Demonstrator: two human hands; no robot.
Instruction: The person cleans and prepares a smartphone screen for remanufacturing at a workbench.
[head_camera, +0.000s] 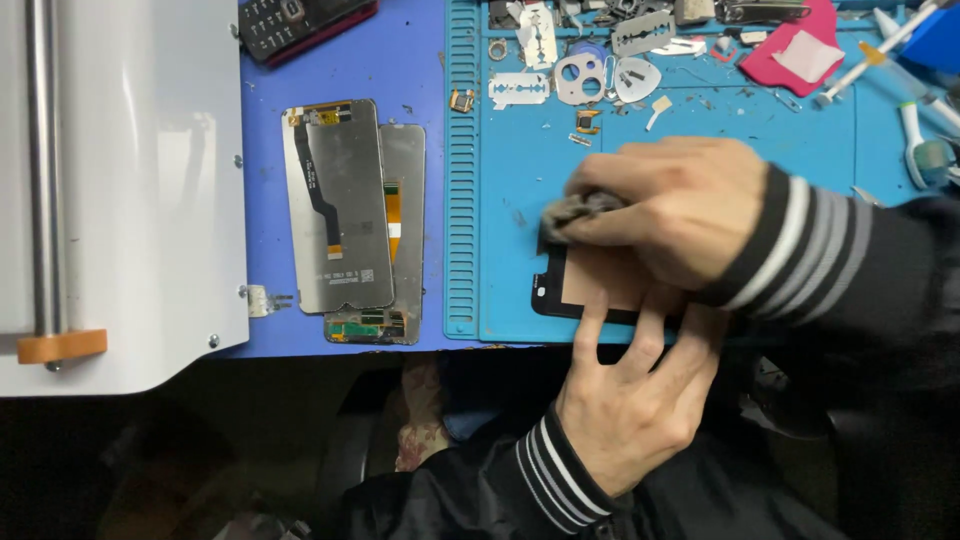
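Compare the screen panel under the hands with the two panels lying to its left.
The panel under the hands shows a copper-brown back with a black edge; the two spare panels show grey backs with orange flex cables. The first is pinned by the left hand and rubbed with a grey cloth by the right hand; the spares lie untouched, overlapping. All lie flat.

You wore a black jacket with ribbed cuffs, each banded in white and grey stripes. Both hands, left (625, 405) and right (675, 205), were bare, no gloves or rings showing, and the dark sleeves looked slightly glossy.
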